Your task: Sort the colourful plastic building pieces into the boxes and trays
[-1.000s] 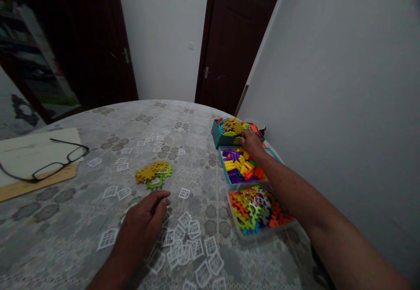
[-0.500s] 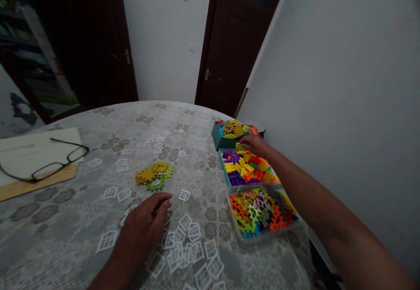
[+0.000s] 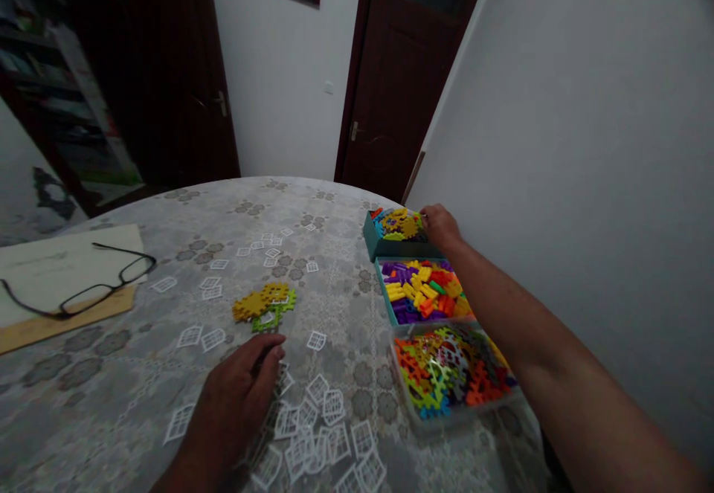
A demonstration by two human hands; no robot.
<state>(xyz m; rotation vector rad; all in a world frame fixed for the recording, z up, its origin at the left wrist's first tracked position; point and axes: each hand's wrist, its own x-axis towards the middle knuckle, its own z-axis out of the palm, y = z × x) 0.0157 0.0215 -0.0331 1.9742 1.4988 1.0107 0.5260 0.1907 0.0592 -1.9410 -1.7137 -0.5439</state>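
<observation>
On the patterned tablecloth lies my left hand (image 3: pixel 237 396), loosely curled, with a gap between thumb and forefinger and nothing visible in it. White window-shaped plastic pieces (image 3: pixel 306 413) spread beside it. Just beyond its fingertips are mustard-yellow gear pieces (image 3: pixel 259 302) and green toothed pieces (image 3: pixel 266 320). My right hand (image 3: pixel 440 227) is at the right side of the far teal box (image 3: pixel 382 244), which is heaped with colourful gear pieces (image 3: pixel 401 225). Its fingers are bent together at the gears; whatever is between the fingertips is hidden.
Nearer than the far box stand a teal box (image 3: pixel 389 300) of yellow, purple and orange connectors and a clear tub (image 3: pixel 416 415) of toothed pieces. Eyeglasses (image 3: pixel 92 292) rest on paper (image 3: pixel 67 251) at the left. A white wall (image 3: pixel 585 143) runs along the right.
My right hand has moved away from me, from above the middle box to the far box. The yellow-green piece at its fingertips is no longer clearly visible. My left hand stays almost still.
</observation>
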